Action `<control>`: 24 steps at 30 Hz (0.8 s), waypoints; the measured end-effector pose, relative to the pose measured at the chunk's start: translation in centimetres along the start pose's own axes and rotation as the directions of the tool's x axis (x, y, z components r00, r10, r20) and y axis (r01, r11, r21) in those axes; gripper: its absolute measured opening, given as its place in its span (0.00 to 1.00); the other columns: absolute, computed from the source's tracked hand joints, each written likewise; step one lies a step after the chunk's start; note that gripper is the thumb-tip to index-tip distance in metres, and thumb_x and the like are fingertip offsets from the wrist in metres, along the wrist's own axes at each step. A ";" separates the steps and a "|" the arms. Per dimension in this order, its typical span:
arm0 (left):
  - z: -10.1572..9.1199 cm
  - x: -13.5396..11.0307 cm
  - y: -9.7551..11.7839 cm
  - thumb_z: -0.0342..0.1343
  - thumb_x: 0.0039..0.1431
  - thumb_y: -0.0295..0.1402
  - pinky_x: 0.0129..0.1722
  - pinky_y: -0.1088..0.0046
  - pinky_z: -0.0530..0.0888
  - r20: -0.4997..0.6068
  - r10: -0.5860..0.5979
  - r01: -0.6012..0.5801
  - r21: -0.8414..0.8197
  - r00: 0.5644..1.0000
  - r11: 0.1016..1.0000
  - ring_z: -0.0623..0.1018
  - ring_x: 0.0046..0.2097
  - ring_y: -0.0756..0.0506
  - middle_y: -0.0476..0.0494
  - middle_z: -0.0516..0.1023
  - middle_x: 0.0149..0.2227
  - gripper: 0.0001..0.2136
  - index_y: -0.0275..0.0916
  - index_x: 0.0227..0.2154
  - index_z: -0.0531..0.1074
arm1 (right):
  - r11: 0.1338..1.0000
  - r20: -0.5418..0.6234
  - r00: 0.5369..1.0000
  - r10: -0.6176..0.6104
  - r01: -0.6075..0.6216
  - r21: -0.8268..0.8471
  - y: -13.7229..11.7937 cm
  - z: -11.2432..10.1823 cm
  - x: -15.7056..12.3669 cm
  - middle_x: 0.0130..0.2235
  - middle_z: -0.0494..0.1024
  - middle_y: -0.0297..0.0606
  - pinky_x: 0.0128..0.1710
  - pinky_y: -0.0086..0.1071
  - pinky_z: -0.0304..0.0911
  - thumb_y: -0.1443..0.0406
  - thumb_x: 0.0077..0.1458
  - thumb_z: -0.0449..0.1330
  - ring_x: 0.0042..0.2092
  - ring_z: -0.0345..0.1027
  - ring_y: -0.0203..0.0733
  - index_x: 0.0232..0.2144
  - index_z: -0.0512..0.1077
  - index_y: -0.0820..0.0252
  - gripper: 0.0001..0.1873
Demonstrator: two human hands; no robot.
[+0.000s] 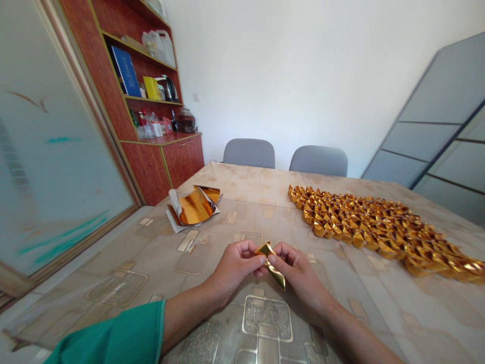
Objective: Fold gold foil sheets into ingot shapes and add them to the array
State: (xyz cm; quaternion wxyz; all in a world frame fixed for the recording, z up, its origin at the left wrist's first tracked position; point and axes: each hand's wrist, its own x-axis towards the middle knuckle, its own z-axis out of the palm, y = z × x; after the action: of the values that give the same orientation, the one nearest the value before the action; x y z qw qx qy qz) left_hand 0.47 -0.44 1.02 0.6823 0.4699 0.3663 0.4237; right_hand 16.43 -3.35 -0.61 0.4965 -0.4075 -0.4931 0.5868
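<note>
pinching gold foil | left hand, right hand | fingers closed on it (forearms angled inward)

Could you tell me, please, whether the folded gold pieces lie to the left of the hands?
No, the folded gold pieces lie to the right of the right hand.

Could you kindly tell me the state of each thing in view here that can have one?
left hand: pinching the foil piece
right hand: pinching the foil piece from the other side
foil piece: gold, partly folded, held up
folded pieces: gold, finished-looking, many, packed closely together
foil sheets: flat stack, top sheet curling upward
cabinet doors: shut
</note>
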 end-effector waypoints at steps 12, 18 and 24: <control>-1.3 0.3 0.7 0.67 0.44 0.33 0.31 0.78 0.75 0.014 -0.186 0.186 -0.155 0.982 0.970 0.77 0.27 0.53 0.48 0.79 0.29 0.14 0.36 0.32 0.70 | 0.965 -0.014 0.985 -0.170 0.164 -0.205 -2.3 -0.9 -0.1 0.30 0.73 0.33 0.32 0.34 0.62 0.55 0.57 0.60 0.31 0.66 0.43 0.42 0.70 0.48 0.11; -1.4 0.2 0.6 0.67 0.44 0.31 0.27 0.81 0.73 0.060 -0.209 0.217 -0.182 0.976 0.959 0.76 0.26 0.54 0.50 0.78 0.27 0.13 0.36 0.31 0.70 | 0.760 0.184 0.923 -0.338 0.383 -0.525 -2.4 -1.0 -0.6 0.34 0.75 0.34 0.36 0.33 0.63 0.67 0.57 0.61 0.35 0.66 0.40 0.39 0.73 0.50 0.07; -1.0 -0.1 0.9 0.68 0.44 0.32 0.25 0.81 0.71 0.036 -0.126 0.129 -0.095 0.991 0.987 0.76 0.26 0.53 0.49 0.78 0.26 0.14 0.36 0.29 0.68 | 0.675 0.294 0.876 -0.383 0.483 -0.558 -2.8 -1.7 -0.1 0.33 0.75 0.32 0.34 0.32 0.63 0.67 0.57 0.65 0.34 0.68 0.39 0.35 0.74 0.52 0.04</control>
State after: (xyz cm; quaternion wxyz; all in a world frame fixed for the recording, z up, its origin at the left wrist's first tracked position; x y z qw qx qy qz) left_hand -0.70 0.01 1.56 0.7355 0.4180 0.3643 0.3894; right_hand 18.62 -3.08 1.79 0.4217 -0.3714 -0.7756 0.2877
